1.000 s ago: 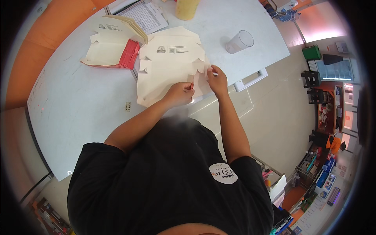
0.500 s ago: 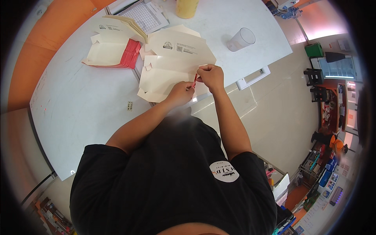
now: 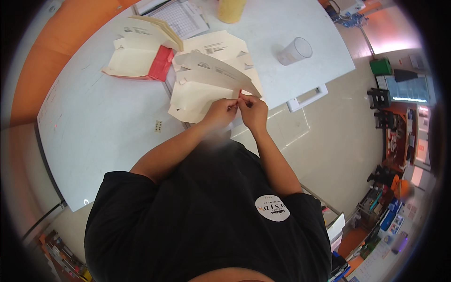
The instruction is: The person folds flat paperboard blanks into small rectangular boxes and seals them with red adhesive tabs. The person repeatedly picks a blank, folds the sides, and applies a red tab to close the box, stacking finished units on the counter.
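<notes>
The cardboard box (image 3: 195,97) could crease or tear at its near right corner if the left hand (image 3: 222,112) and right hand (image 3: 253,113), both pinching that corner between fingertips, pull unevenly. It lies partly folded near the surface's (image 3: 103,127) front edge, over a flat cream sheet (image 3: 228,43): cream inside (its printed panel tilts up), red showing at the pinched corner.

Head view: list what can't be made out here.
All in the head view:
- Near right corner of the box: covered by the left hand and right hand.
- Top of the yellow tub: cut off by the upper edge.
- Grid sheet: print too small.
</notes>
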### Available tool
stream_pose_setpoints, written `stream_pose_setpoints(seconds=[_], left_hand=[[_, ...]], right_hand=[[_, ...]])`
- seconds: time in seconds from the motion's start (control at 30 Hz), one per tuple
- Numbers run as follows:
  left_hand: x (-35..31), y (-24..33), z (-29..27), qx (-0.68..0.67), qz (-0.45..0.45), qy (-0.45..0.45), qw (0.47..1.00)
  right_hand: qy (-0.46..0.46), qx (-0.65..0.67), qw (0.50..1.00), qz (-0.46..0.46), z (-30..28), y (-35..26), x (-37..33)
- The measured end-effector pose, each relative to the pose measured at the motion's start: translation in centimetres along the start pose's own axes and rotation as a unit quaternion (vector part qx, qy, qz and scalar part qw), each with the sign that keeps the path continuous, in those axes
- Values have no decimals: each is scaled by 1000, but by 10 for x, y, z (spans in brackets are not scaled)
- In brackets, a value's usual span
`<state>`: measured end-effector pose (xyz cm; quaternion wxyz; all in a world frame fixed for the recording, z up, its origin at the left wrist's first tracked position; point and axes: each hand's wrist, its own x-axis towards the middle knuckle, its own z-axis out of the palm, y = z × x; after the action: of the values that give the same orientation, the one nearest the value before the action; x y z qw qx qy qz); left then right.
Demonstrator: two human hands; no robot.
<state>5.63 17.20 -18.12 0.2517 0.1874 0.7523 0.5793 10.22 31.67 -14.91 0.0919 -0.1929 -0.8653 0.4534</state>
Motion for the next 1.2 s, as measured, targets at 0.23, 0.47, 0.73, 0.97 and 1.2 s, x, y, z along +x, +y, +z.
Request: stream_pose_setpoints(seconds=[0.23,0.47,0.73,0.97,1.2], left_hand=[[2,31,-11,154,-7,2,988],[-75,103,-41,276,112,85,951],[-145,212,-159,89,18,52,995],[-55,183,-235,343,64,388,853],[52,17,-261,400,-165,161,887]], right_hand=[[-137,213,965,72,-12,24,-12],[-88,293,936,173,-43,49,-19],[-44,-27,995,-83,-32,56,-16],[-103,-242,964,-32,-10,37,-20],[-103,-222,965,-92,-14,47,-18]])
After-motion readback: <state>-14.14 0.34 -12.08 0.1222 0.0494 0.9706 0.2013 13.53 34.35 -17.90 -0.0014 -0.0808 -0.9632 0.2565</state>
